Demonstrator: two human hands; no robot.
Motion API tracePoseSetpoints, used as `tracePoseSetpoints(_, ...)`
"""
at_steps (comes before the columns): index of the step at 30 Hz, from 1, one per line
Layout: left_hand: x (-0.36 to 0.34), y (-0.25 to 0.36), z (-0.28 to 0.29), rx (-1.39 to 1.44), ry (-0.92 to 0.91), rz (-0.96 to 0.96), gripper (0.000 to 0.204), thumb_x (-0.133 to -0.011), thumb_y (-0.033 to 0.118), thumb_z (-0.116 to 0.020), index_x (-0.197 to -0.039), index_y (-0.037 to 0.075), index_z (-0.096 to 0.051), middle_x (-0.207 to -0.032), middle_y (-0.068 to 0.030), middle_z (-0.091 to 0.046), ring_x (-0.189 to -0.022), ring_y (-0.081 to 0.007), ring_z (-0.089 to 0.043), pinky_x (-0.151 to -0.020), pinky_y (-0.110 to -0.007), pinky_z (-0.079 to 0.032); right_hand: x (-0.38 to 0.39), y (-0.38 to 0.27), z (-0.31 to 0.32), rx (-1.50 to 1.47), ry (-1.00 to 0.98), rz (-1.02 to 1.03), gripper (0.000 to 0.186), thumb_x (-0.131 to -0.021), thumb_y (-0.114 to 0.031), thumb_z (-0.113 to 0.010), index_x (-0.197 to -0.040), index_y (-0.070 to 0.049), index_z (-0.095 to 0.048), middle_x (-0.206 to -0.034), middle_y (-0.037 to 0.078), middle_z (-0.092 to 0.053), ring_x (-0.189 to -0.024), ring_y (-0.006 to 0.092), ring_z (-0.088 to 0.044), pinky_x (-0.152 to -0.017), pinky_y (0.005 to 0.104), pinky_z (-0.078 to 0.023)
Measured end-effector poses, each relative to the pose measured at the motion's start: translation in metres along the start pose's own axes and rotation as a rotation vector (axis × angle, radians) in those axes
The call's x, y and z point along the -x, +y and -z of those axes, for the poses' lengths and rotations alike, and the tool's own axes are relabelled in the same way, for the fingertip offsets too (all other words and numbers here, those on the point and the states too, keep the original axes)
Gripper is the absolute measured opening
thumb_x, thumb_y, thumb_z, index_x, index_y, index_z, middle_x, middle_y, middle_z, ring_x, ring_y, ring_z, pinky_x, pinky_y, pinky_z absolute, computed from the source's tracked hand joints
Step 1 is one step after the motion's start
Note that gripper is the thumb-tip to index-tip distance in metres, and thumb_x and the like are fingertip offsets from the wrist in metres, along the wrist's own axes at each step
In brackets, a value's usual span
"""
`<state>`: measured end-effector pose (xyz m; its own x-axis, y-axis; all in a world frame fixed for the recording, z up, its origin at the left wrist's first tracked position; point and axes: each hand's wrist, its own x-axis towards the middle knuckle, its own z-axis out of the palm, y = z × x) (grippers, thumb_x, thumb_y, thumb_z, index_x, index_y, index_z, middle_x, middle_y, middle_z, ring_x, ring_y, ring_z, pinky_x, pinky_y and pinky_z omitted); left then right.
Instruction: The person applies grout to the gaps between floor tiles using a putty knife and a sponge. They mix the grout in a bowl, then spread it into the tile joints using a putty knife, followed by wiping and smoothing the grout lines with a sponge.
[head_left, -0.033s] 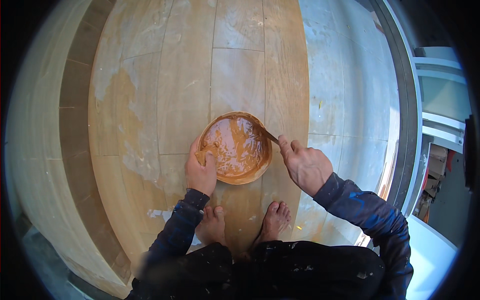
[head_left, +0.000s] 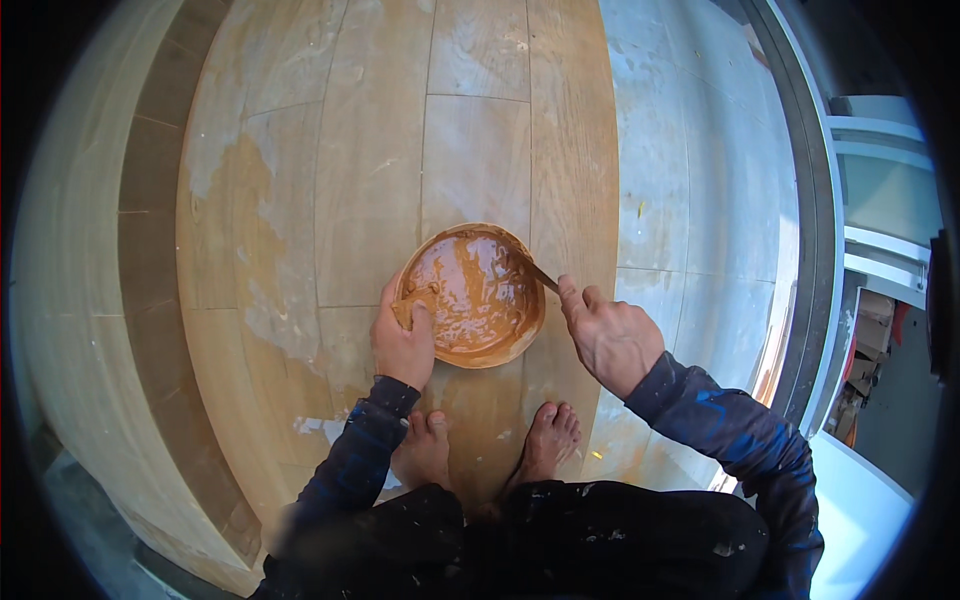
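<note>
my left hand (head_left: 402, 345) wraps the bowl's left rim, thumb hooked inside by a smeared brown lump (head_left: 425, 298); the bowl (head_left: 478, 360), brown paste (head_left: 470, 290) glistening, sits just beyond my bare feet (head_left: 422, 448), and i can't tell if it touches the floor. my right hand (head_left: 615, 338) is closed around a slim dark tool (head_left: 538, 272), angled in over the right rim. grips unchanged from a moment ago; only the paste's shine shifts! left, a brown strip (head_left: 150, 250); then smeared, wood-look floor (head_left: 370, 200); right, a metal frame (head_left: 820, 200).
</note>
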<state>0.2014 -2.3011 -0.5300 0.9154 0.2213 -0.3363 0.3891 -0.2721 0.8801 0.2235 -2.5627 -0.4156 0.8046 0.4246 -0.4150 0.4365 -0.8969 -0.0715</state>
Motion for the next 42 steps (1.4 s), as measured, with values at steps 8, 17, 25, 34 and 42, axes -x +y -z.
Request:
tracePoseSetpoints(8, 0.004, 0.002, -0.004, -0.002, -0.018, 0.047, 0.049, -0.094, 0.005, -0.056, -0.142, -0.002, -0.053, -0.126, -0.0231, -0.069, -0.117, -0.0318, -0.068, -0.103, -0.04, -0.051, 0.024, -0.042, -0.007, 0.122, 0.036, 0.006, 0.058, -0.089, -0.012, -0.058, -0.143, 0.007, -0.052, -0.085, 0.015, -0.061, -0.064, 0.0271, -0.068, -0.05, 0.037, -0.055)
tracePoseSetpoints(17, 0.007, -0.017, -0.006, -0.067, -0.031, -0.105, 0.05, -0.094, 0.006, -0.057, -0.144, -0.001, -0.054, -0.134, -0.0251, -0.064, -0.123, -0.0372, -0.063, -0.106, -0.043, -0.049, -0.025, -0.005, 0.022, 0.008, 0.061, 0.02, 0.044, -0.093, -0.013, -0.057, -0.133, 0.003, -0.056, -0.088, 0.017, -0.065, -0.065, 0.03, -0.071, -0.053, 0.0391, -0.057)
tracePoseSetpoints(25, 0.011, -0.013, -0.014, -0.012, 0.053, -0.018, 0.049, -0.094, 0.006, -0.057, -0.142, 0.001, -0.056, -0.13, -0.0239, -0.067, -0.12, -0.0359, -0.065, -0.105, -0.043, -0.049, 0.021, -0.046, -0.003, 0.074, -0.049, 0.027, 0.05, -0.09, -0.013, -0.059, -0.136, 0.007, -0.059, -0.082, 0.014, -0.062, -0.06, 0.0245, -0.067, -0.05, 0.0334, -0.053)
tracePoseSetpoints(34, 0.015, -0.015, -0.016, -0.066, 0.02, -0.068, 0.052, -0.095, 0.005, -0.057, -0.147, 0.001, -0.051, -0.139, -0.0237, -0.06, -0.129, -0.0368, -0.059, -0.11, -0.043, -0.046, 0.012, -0.045, 0.033, 0.051, 0.117, -0.02, 0.046, -0.089, -0.014, -0.061, -0.132, 0.003, -0.062, -0.085, 0.01, -0.06, -0.073, 0.0227, -0.066, -0.056, 0.0324, -0.052)
tracePoseSetpoints(42, 0.026, -0.011, -0.024, -0.055, 0.061, -0.064, 0.051, -0.096, 0.005, -0.056, -0.146, -0.001, -0.05, -0.139, -0.0251, -0.059, -0.129, -0.0381, -0.059, -0.11, -0.042, -0.045, -0.026, -0.078, -0.005, 0.355, -0.11, -0.142, 0.042, -0.097, -0.019, -0.06, -0.138, -0.009, -0.062, -0.087, 0.006, -0.06, -0.071, 0.0201, -0.065, -0.052, 0.0315, -0.047)
